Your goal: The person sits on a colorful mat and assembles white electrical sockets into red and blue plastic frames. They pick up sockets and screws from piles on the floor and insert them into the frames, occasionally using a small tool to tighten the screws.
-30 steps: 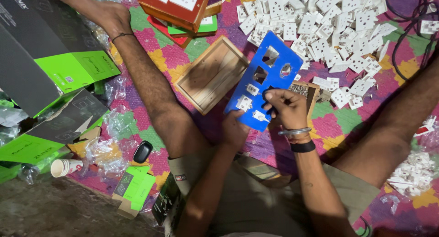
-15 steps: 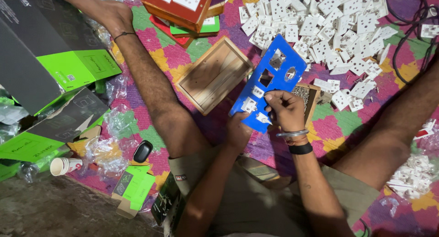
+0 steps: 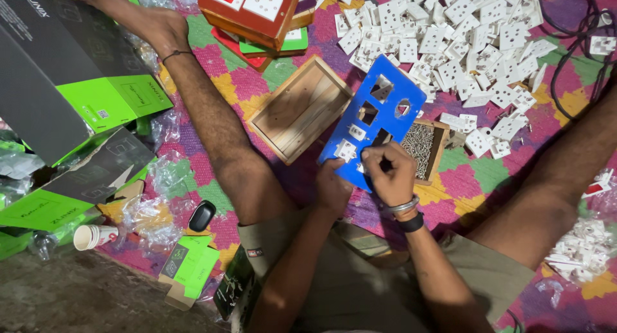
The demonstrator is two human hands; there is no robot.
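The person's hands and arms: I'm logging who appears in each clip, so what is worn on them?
Both forearms are bare, no sleeves or gloves. The right hand has a silver metal bangle and a black band at the wrist. The left hand wears nothing visible.

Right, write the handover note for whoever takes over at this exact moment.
Left hand: grips the lower edge of the blue cut-out panel, holding it tilted above the patterned mat.
Right hand: presses on the panel's lower part, beside a white module already seated.
Nearby: empty wooden box left of the panel, small box of screws behind it, heap of white socket modules further back.
Done: at least two white modules sit in the panel.
Left: three upper cut-outs are open.
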